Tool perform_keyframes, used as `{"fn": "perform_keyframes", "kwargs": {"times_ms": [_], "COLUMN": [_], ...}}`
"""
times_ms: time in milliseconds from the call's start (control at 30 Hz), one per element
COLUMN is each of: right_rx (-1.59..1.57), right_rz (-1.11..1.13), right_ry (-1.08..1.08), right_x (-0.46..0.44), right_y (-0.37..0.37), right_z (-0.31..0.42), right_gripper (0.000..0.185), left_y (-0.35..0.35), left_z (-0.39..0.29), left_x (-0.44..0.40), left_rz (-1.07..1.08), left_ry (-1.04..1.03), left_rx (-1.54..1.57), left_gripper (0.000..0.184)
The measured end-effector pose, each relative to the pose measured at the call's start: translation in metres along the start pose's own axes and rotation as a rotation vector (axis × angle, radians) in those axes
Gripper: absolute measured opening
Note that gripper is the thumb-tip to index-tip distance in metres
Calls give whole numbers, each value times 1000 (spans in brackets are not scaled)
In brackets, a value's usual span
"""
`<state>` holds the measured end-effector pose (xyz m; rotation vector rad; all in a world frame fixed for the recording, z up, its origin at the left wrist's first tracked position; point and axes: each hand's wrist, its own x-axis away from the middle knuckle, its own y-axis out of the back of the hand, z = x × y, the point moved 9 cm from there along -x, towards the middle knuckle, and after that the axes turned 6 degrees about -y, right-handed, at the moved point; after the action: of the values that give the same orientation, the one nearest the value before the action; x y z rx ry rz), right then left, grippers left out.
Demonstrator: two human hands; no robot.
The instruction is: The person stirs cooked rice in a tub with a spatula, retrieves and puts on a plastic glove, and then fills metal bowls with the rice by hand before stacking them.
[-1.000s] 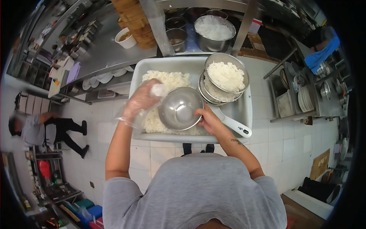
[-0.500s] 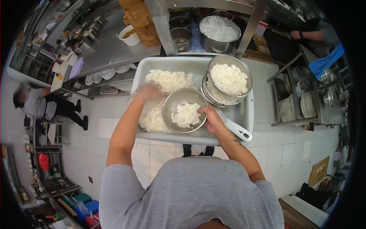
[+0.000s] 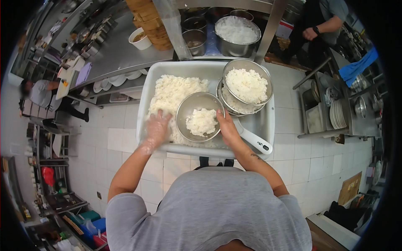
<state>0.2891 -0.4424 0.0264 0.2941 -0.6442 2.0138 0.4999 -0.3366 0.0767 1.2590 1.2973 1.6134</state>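
Observation:
A clear plastic glove covers my left hand [image 3: 158, 127], which rests with fingers spread at the near left edge of the white rice [image 3: 178, 88] and is slightly blurred. My right hand [image 3: 226, 124] grips the right rim of a steel bowl [image 3: 182, 109]. Inside that bowl lies a clump of rice [image 3: 202, 122]. The bowl is over the middle of a large white tub [image 3: 143, 96]. At the tub's right, a round steel container heaped with rice [image 3: 246, 85] sits tilted on another rice-filled one. A white handle [image 3: 255, 140] reaches toward the tub's near right corner.
Behind the tub stands a steel pot with white contents [image 3: 237, 35]. Bamboo steamers [image 3: 151, 25] and a white bowl [image 3: 140, 39] are on the left counter [image 3: 113, 54]. One person [image 3: 39, 93] is at the far left, another [image 3: 331, 23] at the upper right. Plates [image 3: 337, 114] fill a right shelf.
Rice has appeared in the steel bowl since the earliest frame. My left hand has moved down and left, its fingers now spread and empty. A person has come further into view at the upper right.

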Motion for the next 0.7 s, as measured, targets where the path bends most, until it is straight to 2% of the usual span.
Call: {"fn": "perform_keyframes", "kwargs": {"times_ms": [167, 200, 333, 433, 533, 633, 700], "right_rx": [-28, -27, -32, -127, -87, -84, -81], "right_rz": [38, 41, 18, 140, 123, 85, 93], "right_ry": [-84, -87, -149, -108, -58, -135, -104], "right_x": [11, 7, 4, 10, -5, 3, 1], "right_y": [-10, -8, -6, -18, -8, -10, -9], "right_z": [8, 2, -8, 2, -12, -8, -7], "right_gripper": [65, 65, 67, 67, 67, 66, 67], "left_y": [32, 38, 94, 74, 84, 114, 93], "left_z": [44, 42, -41, -101, -127, -85, -29], "left_x": [-42, -42, -19, -16, -15, -61, -114], "left_rz": [-240, -181, -61, 31, 218, 218, 235], "left_ry": [34, -6, -264, -428, -629, -367, -217], "left_rx": [444, 623, 544, 351, 353, 401, 291], "left_gripper": [54, 54, 62, 69, 66, 68, 72]}}
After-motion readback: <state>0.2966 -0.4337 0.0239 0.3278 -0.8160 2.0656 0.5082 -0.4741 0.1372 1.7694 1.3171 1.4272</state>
